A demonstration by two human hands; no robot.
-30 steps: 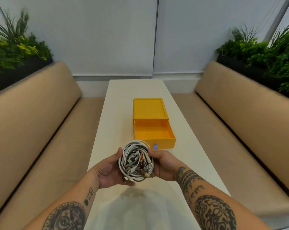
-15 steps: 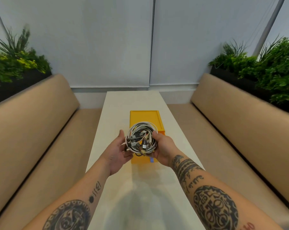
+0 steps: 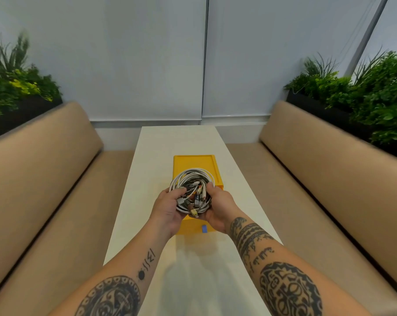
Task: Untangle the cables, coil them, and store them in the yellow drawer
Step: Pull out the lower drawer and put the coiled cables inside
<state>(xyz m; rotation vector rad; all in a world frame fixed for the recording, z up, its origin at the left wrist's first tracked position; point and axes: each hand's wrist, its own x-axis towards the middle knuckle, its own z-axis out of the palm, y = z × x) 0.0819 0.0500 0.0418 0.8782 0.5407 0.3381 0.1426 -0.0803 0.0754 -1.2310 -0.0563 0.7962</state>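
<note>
A round coil of white and grey cables (image 3: 191, 191), with several connectors bunched in its middle, is held over the pulled-out yellow drawer (image 3: 194, 226). My left hand (image 3: 168, 209) grips the coil's left side, thumb curled over the rim. My right hand (image 3: 218, 207) grips its right side. The yellow drawer box (image 3: 194, 163) stands behind, on the middle of the long white table (image 3: 152, 179). A small blue tab (image 3: 204, 229) shows on the drawer front. The drawer's inside is hidden by my hands and the coil.
Tan cushioned benches (image 3: 45, 179) (image 3: 329, 179) run along both sides of the narrow table. Dark planters with green plants (image 3: 17, 87) (image 3: 364, 94) stand behind the bench backs. A pale wall closes off the far end.
Both hands carried the cable coil forward from near the table's front to above the open drawer. My left hand, briefly loose at the coil's side, closed on it again.
</note>
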